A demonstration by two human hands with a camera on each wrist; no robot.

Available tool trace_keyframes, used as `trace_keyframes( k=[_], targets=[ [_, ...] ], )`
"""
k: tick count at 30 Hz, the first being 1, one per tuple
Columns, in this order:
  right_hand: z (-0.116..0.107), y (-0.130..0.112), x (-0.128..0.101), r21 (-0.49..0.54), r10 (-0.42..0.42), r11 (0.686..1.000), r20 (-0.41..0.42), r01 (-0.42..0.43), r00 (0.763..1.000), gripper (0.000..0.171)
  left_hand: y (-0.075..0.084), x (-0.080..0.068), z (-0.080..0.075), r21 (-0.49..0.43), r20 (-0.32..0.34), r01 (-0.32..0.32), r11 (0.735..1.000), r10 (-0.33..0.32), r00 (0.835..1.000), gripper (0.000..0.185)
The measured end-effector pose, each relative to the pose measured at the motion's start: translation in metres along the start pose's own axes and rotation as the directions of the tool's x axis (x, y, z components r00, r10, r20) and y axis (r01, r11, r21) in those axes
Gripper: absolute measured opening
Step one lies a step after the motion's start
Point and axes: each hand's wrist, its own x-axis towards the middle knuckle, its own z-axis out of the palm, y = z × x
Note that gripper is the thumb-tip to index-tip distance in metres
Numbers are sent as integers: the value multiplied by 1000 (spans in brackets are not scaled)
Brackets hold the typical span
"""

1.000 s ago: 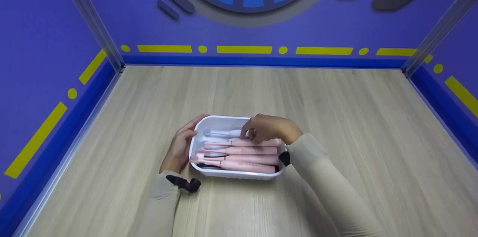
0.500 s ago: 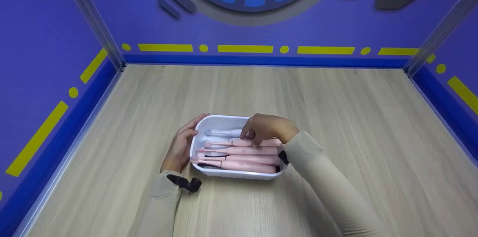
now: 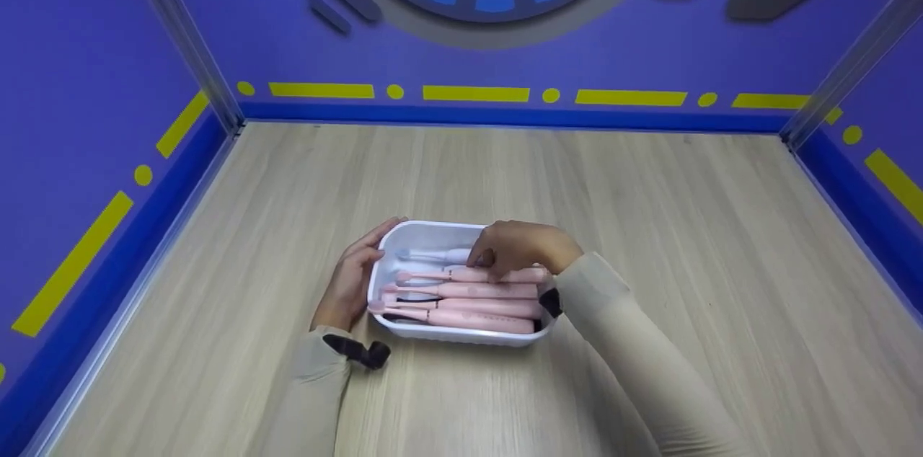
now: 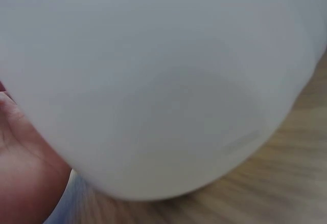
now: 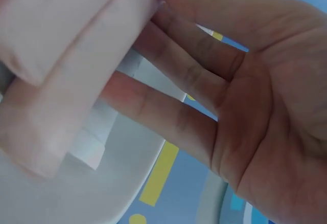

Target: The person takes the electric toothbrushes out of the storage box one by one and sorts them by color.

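A white plastic basket (image 3: pixel 461 339) stands on the table with several pink electric toothbrushes (image 3: pixel 482 321) lying side by side in it. Behind them, near the far wall, lies a white electric toothbrush (image 3: pixel 448 256), partly hidden by the right hand. My left hand (image 3: pixel 347 285) holds the basket's left end, thumb at the rim and fingers along the outside. Reaching in from the right, my right hand (image 3: pixel 523 246) pinches the rearmost pink toothbrush (image 5: pixel 84 88) by its handle. The left wrist view is mostly filled by the basket's blurred outer wall (image 4: pixel 163 96).
The wood-grain table (image 3: pixel 685 241) extends around the basket on all sides. Blue-purple panels (image 3: pixel 461 68) with yellow marks enclose it at the back and both sides. A black wrist camera (image 3: pixel 360 352) sits on the left sleeve, close to the basket's front left corner.
Both hands stay nearly where they were at the basket. The right hand's fingers shift only slightly at the rear pink toothbrush. The head view has tilted a little.
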Motion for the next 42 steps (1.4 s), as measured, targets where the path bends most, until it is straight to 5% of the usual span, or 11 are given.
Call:
trace_keyframes(
  k=[21, 42],
  targets=[
    [-6, 14, -16, 81, -133, 987, -100, 141, 986, 38, -1, 2, -1, -9, 20, -26, 1000, 27, 999, 59],
    [-5, 32, -32, 212, -214, 930, -353, 301, 911, 39, -1, 3, -1, -29, 13, -1, 1000, 1, 1000, 59]
  ],
)
